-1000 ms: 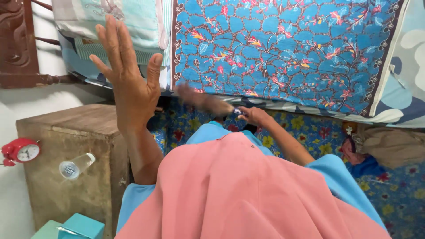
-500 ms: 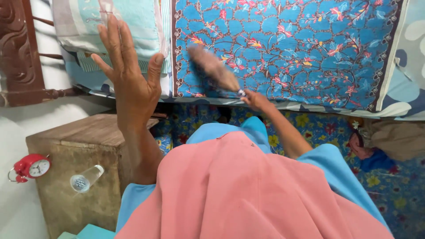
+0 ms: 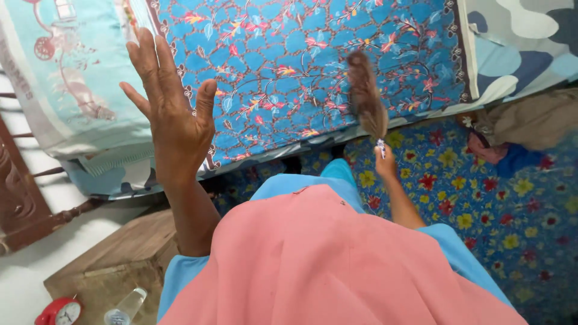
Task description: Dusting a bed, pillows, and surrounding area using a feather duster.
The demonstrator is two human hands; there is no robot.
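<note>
A blue floral bedcover spreads over the bed. The right hand, fingers closed round the handle, holds a brown feather duster upright at the bed's near edge. The left hand is raised, fingers spread, empty. A red alarm clock sits beside the wooden box.

Bed and surroundings, seen from above. A bright blue floral bedcover spreads across the upper frame, edged by a dark patterned border; a pale turquoise pillow lies at its left end, a grey-and-blue camouflage-print sheet at its right. Below the mattress edge hangs a blue cloth with yellow and red flowers — crumpled brown and pink fabric rests on it. Lower left: a worn wooden box on a white floor, beside a carved dark wooden bed frame. A red alarm clock and a clear bottle lie by the box. Light is even and soft.
</note>
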